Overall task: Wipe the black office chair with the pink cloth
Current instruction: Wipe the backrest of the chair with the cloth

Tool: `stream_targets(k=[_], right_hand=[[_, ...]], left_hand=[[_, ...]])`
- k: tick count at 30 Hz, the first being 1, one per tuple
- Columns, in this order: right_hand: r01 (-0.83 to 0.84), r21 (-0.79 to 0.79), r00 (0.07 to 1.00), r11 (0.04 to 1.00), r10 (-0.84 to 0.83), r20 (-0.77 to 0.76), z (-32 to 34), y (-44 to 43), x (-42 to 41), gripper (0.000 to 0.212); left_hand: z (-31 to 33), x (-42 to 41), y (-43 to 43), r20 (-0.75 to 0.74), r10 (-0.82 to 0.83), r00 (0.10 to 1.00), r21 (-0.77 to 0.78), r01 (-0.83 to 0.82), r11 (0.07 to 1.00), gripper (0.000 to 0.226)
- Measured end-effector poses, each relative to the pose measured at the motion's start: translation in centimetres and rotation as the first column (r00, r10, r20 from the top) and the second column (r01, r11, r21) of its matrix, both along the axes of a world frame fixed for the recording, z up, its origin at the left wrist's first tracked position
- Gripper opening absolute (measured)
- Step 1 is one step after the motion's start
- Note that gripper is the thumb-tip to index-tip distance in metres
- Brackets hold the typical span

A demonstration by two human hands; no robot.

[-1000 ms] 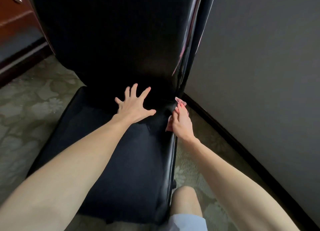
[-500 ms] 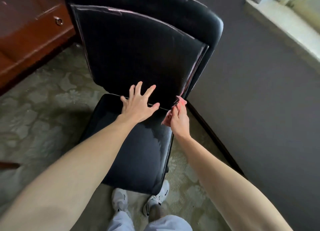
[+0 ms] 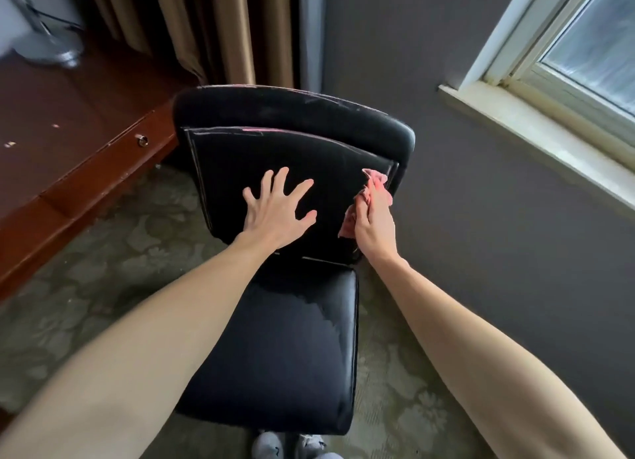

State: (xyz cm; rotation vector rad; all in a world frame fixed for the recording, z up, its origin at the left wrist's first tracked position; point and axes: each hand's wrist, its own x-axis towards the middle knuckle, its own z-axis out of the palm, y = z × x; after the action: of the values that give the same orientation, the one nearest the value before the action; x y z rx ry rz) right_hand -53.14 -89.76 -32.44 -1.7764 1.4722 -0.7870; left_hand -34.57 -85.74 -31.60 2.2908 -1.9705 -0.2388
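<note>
Pink cloth in right hand presses black chair backrest edge.

No writing, label, brand mark or number can be read anywhere. The black office chair shows only worn pale seams, and the pink cloth is plain. On the wooden worktop at far left, the small round metal lock bears no legible marking. The shoes at the near edge are too small to tell.
</note>
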Motion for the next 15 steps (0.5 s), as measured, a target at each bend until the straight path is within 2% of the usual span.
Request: stream_targets(k=[9,12,15], right_hand=[[-0.143,-0.256,0.987,0.956,0.116,-0.115,3.7,-11.0,2.5,0.051],[-0.177,-0.309,0.973,0.935,0.119,-0.197,4.6,-14.4,3.5,0.05],[-0.215,-0.355,0.931,0.91,0.081,-0.356,4.9,-15.7,4.5,0.051]], left_hand=[[4.1,2.6,-8.9,0.052,-0.004,0.999,-0.084,0.008,0.996,0.067],[5.4,3.5,-11.9,0.072,0.004,0.997,-0.131,0.005,0.991,0.068],[6.2,4.4,-13.8,0.081,0.015,0.997,-0.14,-0.003,0.99,0.067]])
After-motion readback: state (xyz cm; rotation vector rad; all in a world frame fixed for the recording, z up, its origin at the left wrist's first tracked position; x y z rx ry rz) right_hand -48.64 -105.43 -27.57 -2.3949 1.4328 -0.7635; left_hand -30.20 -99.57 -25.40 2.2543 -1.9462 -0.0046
